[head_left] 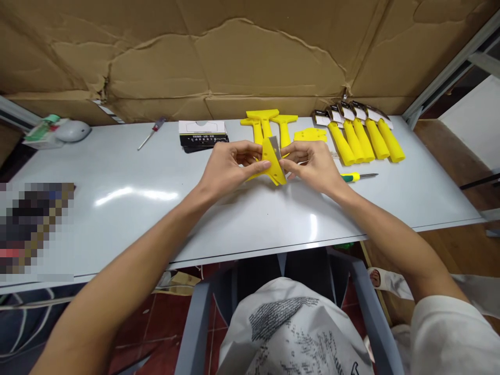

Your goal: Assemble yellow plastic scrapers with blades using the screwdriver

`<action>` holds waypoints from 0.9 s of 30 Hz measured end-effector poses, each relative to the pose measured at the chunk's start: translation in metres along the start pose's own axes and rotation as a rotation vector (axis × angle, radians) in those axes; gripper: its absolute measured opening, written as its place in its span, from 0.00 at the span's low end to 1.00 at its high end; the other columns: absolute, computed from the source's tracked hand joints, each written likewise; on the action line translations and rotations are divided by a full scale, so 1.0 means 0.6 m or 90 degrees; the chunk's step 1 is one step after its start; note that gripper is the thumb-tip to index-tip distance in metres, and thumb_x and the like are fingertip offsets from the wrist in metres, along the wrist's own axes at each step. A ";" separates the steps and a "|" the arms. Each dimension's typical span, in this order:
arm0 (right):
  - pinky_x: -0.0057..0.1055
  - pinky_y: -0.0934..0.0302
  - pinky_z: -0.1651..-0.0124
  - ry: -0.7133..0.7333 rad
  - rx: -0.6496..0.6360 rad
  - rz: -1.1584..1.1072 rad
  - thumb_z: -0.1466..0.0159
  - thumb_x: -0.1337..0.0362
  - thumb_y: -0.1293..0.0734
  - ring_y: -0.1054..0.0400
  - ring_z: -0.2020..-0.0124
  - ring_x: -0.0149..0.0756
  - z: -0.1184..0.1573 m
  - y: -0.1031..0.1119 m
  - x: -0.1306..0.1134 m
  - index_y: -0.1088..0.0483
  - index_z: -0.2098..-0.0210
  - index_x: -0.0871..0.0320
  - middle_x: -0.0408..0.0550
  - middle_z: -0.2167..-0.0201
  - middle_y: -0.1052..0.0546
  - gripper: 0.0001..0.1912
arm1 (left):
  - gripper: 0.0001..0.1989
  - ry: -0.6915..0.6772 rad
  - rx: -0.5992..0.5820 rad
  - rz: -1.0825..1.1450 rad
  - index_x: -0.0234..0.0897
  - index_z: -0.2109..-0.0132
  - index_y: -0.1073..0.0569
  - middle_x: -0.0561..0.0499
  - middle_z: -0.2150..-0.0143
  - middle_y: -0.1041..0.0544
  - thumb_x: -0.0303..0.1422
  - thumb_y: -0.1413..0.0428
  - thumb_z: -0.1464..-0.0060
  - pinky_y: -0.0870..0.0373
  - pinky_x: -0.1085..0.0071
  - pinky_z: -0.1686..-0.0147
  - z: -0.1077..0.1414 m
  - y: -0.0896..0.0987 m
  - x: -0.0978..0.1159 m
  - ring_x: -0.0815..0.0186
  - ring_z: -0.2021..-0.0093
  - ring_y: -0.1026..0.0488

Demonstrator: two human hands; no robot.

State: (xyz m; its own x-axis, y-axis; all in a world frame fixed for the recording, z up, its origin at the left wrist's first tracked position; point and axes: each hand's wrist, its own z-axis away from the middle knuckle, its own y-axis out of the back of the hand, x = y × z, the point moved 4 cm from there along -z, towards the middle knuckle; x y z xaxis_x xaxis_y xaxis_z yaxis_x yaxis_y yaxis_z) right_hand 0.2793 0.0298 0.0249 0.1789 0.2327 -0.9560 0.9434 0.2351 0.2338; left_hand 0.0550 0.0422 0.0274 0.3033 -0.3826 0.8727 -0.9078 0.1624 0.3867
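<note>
One yellow plastic scraper piece with small holes (272,165), held above the middle of the desk, in front of the T-shaped handles. One flat grey metal blade (275,146), against that piece. Two bare hands: left hand (230,165), grip pinching the scraper piece between thumb and fingers; right hand (312,162), grip pinching the blade's edge.

On one glossy white desk (128,229): three yellow plastic T-shaped handles (263,114), grouped just beyond the hands; flat yellow plastic plates with holes (310,135), beside them, number not clear; five scrapers with yellow tubular handles and black-and-white heads (362,140), in a row at right; one green-and-yellow-handled screwdriver (354,177), near the right wrist; one black-and-white printed box (203,134); one red-handled screwdriver (152,133), left of the box.
</note>
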 end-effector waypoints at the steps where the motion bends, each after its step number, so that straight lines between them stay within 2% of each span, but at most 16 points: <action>1: 0.36 0.18 0.65 0.003 0.000 -0.007 0.38 0.54 0.17 0.16 0.68 0.41 0.001 0.000 -0.002 0.19 0.54 0.53 0.43 0.67 0.12 0.17 | 0.24 0.001 0.002 0.003 0.43 0.54 0.09 0.46 0.56 0.10 0.55 0.19 0.46 0.12 0.62 0.59 0.000 0.000 -0.002 0.59 0.61 0.14; 4: 0.35 0.19 0.62 0.046 0.018 0.009 0.37 0.62 0.23 0.17 0.69 0.37 0.007 -0.001 -0.011 0.22 0.53 0.52 0.40 0.67 0.13 0.13 | 0.27 0.021 0.006 0.017 0.40 0.53 0.11 0.45 0.57 0.10 0.54 0.18 0.47 0.12 0.62 0.57 0.000 -0.001 -0.008 0.58 0.60 0.13; 7: 0.36 0.19 0.60 0.069 0.032 0.050 0.34 0.62 0.27 0.17 0.68 0.36 0.009 -0.004 -0.012 0.19 0.59 0.55 0.43 0.66 0.13 0.06 | 0.30 0.049 0.012 0.032 0.37 0.53 0.12 0.44 0.56 0.10 0.56 0.17 0.50 0.12 0.63 0.57 0.000 0.000 -0.007 0.58 0.59 0.13; 11: 0.36 0.20 0.60 0.087 0.033 0.069 0.31 0.52 0.24 0.17 0.65 0.38 0.005 -0.005 -0.005 0.16 0.57 0.58 0.48 0.63 0.12 0.15 | 0.32 0.081 0.007 0.029 0.37 0.52 0.13 0.44 0.56 0.09 0.58 0.18 0.51 0.15 0.63 0.55 0.003 0.001 0.005 0.57 0.58 0.13; 14: 0.35 0.22 0.60 0.093 0.028 0.059 0.35 0.44 0.17 0.18 0.64 0.37 0.001 -0.003 0.000 0.19 0.57 0.57 0.48 0.62 0.12 0.23 | 0.32 0.080 -0.001 0.022 0.37 0.51 0.12 0.44 0.54 0.09 0.58 0.19 0.49 0.15 0.61 0.51 0.005 -0.001 0.014 0.55 0.55 0.12; 19: 0.35 0.25 0.61 0.060 0.045 -0.010 0.40 0.43 0.14 0.20 0.68 0.36 -0.003 -0.001 0.011 0.23 0.49 0.54 0.43 0.65 0.13 0.31 | 0.29 0.065 -0.005 0.026 0.36 0.50 0.13 0.43 0.53 0.09 0.54 0.20 0.47 0.17 0.61 0.52 0.005 -0.008 0.010 0.57 0.57 0.14; 22: 0.37 0.26 0.59 0.047 0.051 -0.013 0.41 0.43 0.13 0.19 0.65 0.38 -0.006 0.000 0.019 0.19 0.48 0.56 0.46 0.64 0.12 0.32 | 0.30 0.035 -0.004 0.028 0.37 0.51 0.16 0.45 0.56 0.10 0.54 0.20 0.49 0.19 0.63 0.55 0.003 -0.008 0.007 0.60 0.60 0.16; 27: 0.37 0.29 0.59 0.063 0.062 0.006 0.39 0.43 0.14 0.20 0.62 0.39 -0.008 -0.003 0.025 0.15 0.55 0.58 0.49 0.64 0.13 0.27 | 0.28 0.024 -0.059 0.030 0.41 0.48 0.24 0.51 0.63 0.13 0.53 0.23 0.44 0.23 0.68 0.64 0.003 -0.014 0.007 0.60 0.64 0.14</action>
State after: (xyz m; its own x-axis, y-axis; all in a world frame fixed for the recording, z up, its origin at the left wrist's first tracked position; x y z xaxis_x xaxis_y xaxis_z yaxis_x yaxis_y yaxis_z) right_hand 0.2787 0.0373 0.0110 0.1638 0.3270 -0.9307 0.9653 0.1413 0.2196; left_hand 0.0632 0.0373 0.0273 0.2733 -0.3383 0.9005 -0.8911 0.2636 0.3695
